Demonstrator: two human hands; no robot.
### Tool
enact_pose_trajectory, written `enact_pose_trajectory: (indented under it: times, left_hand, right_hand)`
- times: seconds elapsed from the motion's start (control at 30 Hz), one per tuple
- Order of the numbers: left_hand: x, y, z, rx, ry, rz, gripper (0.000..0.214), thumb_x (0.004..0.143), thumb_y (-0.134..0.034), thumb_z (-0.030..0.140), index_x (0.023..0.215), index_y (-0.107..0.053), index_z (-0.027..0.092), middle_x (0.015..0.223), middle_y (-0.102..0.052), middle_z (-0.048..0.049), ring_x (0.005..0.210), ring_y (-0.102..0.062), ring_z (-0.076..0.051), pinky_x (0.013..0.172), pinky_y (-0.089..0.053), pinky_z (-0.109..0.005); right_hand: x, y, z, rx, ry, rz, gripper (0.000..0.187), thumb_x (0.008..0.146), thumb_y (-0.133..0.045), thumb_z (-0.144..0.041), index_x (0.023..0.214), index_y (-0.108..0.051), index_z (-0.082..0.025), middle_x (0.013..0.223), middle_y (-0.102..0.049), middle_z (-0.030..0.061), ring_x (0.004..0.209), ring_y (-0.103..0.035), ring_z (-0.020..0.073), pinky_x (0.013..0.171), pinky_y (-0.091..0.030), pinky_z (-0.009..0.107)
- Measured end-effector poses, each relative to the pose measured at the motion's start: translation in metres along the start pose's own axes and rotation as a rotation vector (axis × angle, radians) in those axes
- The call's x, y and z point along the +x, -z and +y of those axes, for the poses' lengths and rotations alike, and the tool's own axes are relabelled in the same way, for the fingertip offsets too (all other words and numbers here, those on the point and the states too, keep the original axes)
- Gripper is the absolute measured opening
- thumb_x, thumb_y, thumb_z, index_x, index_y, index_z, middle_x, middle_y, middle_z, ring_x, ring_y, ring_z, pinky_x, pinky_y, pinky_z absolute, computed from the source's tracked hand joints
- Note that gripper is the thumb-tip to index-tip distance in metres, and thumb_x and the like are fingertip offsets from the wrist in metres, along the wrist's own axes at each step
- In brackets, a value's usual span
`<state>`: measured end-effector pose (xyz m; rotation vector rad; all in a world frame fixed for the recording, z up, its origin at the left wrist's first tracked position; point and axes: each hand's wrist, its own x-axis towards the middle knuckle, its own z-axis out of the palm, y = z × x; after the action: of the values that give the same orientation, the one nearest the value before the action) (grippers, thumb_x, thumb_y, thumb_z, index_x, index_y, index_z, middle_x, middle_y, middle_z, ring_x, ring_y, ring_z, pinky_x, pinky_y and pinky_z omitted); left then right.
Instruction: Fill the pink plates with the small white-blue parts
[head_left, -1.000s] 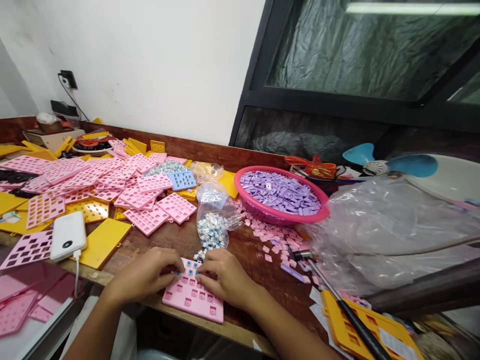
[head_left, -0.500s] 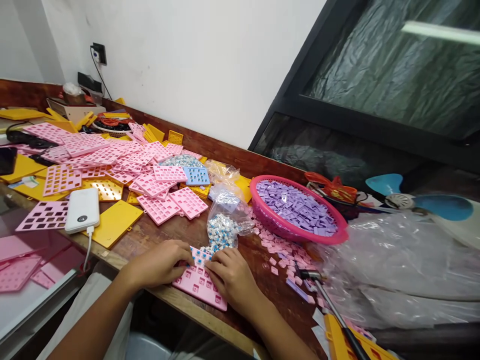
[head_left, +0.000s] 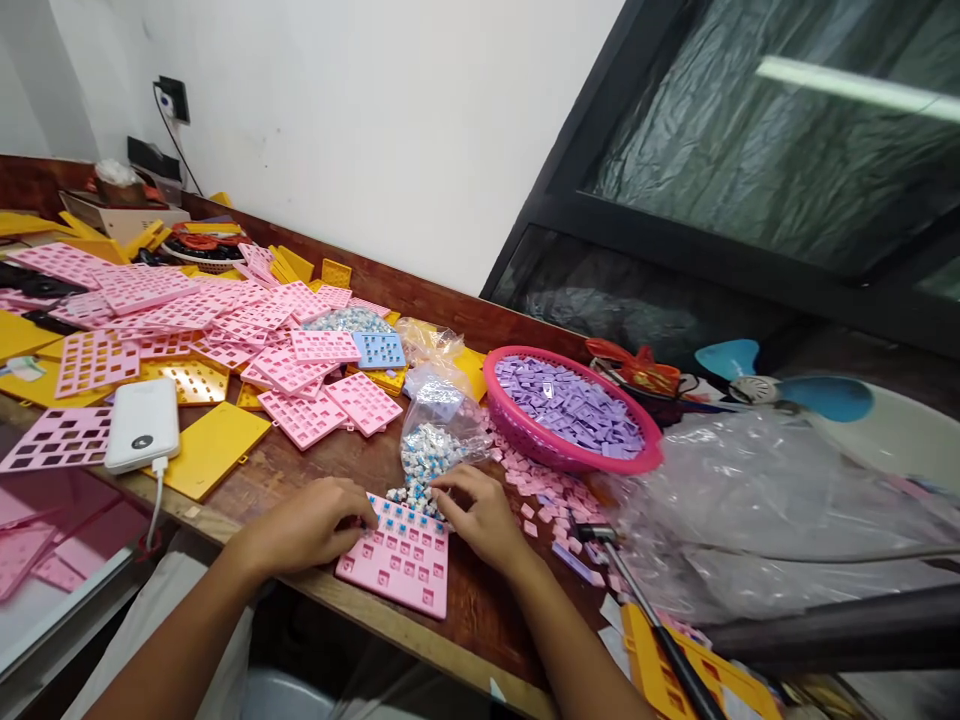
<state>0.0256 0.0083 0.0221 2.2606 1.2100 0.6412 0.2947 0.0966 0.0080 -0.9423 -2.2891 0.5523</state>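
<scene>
A pink keypad plate point(head_left: 397, 570) with rows of square holes lies near the table's front edge. Blue-and-white key switches point(head_left: 403, 527) fill the holes of its far rows, while the nearer holes show pink. My left hand point(head_left: 326, 520) has its fingers curled over the plate's far left corner, gripping it. At the mouth of a clear plastic bag point(head_left: 439, 440), loose switches spill against the plate's far edge. My right hand point(head_left: 480, 510) reaches into that spill with bent fingers drawn together; whatever is between the fingertips is too small to make out.
A pink basket point(head_left: 491, 395) of purple keycaps stands behind, pink keycaps point(head_left: 536, 490) scattered beside it. Pink plates point(head_left: 307, 415) and yellow panels point(head_left: 217, 450) pile up leftward, near a white power bank point(head_left: 142, 425). A hammer point(head_left: 637, 590) and plastic sheeting point(head_left: 705, 500) lie right.
My right hand has moved from over the plate to the loose switches beyond it, uncovering the plate's right side. The plate has turned slightly; my left hand stays at its left edge.
</scene>
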Motion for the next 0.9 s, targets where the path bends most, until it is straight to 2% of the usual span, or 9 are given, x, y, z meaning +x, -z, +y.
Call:
enact_pose_trajectory:
  times: [0.13,0.27,0.4,0.5,0.6,0.7,0.83,0.9]
  left_hand:
    - [0.000,-0.005,0.001,0.007,0.008,-0.001,0.013,0.095,-0.059,0.019,0.094,-0.071,0.022,0.093,-0.073,-0.0009,0.090,-0.064,-0.017,0.080,-0.042,-0.025]
    - [-0.001,-0.011,0.013,0.149,0.069,-0.016,0.017,0.097,-0.053,0.016,0.090,-0.067,0.020,0.095,-0.070,-0.0038,0.087,-0.064,-0.018,0.075,-0.041,-0.027]
    - [0.001,-0.017,0.020,0.280,0.116,-0.004,0.020,0.095,-0.050,0.009,0.084,-0.064,0.020,0.090,-0.069,-0.0043,0.079,-0.062,-0.018,0.068,-0.037,-0.029]
    - [0.004,-0.018,0.016,0.227,0.109,-0.003,0.022,0.092,-0.053,0.007,0.078,-0.064,0.020,0.084,-0.069,-0.0027,0.075,-0.062,-0.017,0.067,-0.036,-0.028]
    - [0.007,-0.016,0.009,0.142,0.112,-0.026,0.021,0.089,-0.057,0.007,0.077,-0.068,0.020,0.083,-0.072,-0.0015,0.079,-0.064,-0.017,0.070,-0.037,-0.027]
    - [0.009,-0.015,0.008,0.178,0.096,-0.034,0.021,0.088,-0.059,0.006,0.075,-0.069,0.020,0.081,-0.073,-0.0007,0.079,-0.064,-0.018,0.073,-0.036,-0.029]
    - [0.006,-0.017,0.010,0.254,0.075,0.000,0.024,0.088,-0.058,0.004,0.074,-0.069,0.021,0.078,-0.074,0.0008,0.075,-0.063,-0.017,0.076,-0.033,-0.032]
    - [0.002,-0.021,0.008,0.241,0.082,0.045,0.026,0.088,-0.058,0.003,0.073,-0.069,0.021,0.077,-0.073,0.0014,0.076,-0.063,-0.016,0.078,-0.033,-0.032]
  right_hand:
    - [0.002,-0.002,0.009,-0.028,0.004,-0.139,0.013,0.090,-0.065,-0.022,0.096,-0.077,-0.023,0.092,-0.071,0.0046,0.087,-0.064,0.0197,0.082,-0.048,0.033]
    - [0.002,-0.001,0.012,-0.074,0.008,-0.175,0.016,0.091,-0.064,-0.020,0.098,-0.078,-0.025,0.093,-0.071,0.0037,0.090,-0.064,0.0197,0.083,-0.046,0.032]
    - [0.001,0.004,0.012,-0.117,0.004,-0.186,0.015,0.091,-0.064,-0.021,0.098,-0.077,-0.024,0.094,-0.071,0.0034,0.090,-0.064,0.0193,0.083,-0.045,0.032]
    - [0.001,0.004,0.009,-0.157,-0.005,-0.189,0.014,0.091,-0.066,-0.024,0.101,-0.077,-0.025,0.094,-0.070,0.0030,0.090,-0.063,0.0193,0.083,-0.043,0.032]
    - [0.001,0.000,0.005,-0.168,-0.046,-0.179,0.014,0.094,-0.064,-0.029,0.095,-0.078,-0.025,0.093,-0.071,0.0032,0.089,-0.063,0.0190,0.082,-0.042,0.031]
    - [0.002,-0.007,-0.002,-0.199,-0.142,-0.137,0.018,0.094,-0.064,-0.034,0.087,-0.078,-0.025,0.090,-0.072,0.0033,0.087,-0.063,0.0193,0.080,-0.041,0.031]
    - [0.001,-0.012,-0.008,-0.289,-0.220,-0.096,0.018,0.090,-0.068,-0.038,0.083,-0.079,-0.026,0.087,-0.071,0.0032,0.087,-0.062,0.0207,0.079,-0.037,0.032]
    - [0.001,-0.011,-0.007,-0.265,-0.230,-0.106,0.015,0.089,-0.069,-0.036,0.084,-0.079,-0.026,0.087,-0.071,0.0028,0.088,-0.062,0.0203,0.078,-0.037,0.031]
